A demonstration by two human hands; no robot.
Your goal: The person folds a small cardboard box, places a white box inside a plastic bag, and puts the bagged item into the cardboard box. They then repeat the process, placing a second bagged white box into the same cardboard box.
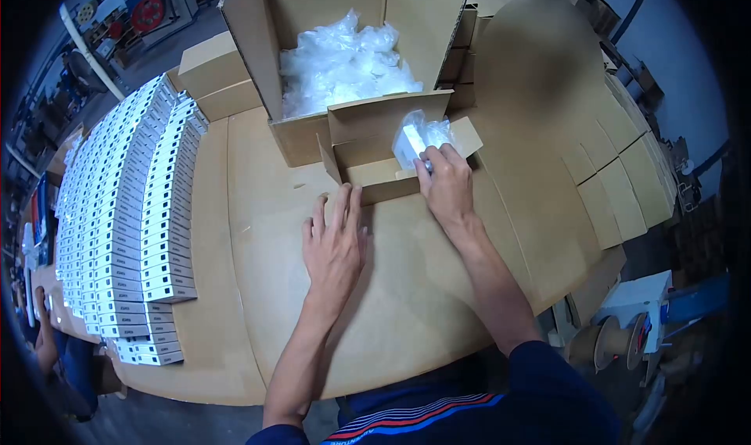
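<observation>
Bagged part (415, 138) pinched in the closed fingers of the right hand (447, 191) at the small open carton (375, 183), left hand (335, 249) laid flat beside it, fingers spread; insertion is judged underway, a steadied carton being needed next.

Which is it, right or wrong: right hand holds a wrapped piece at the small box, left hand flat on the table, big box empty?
Wrong on one point: the head view shows the big box holding a heap of plastic bags, not empty. The rest holds: right hand on the wrapped piece at the small box, left hand flat on the table.
</observation>
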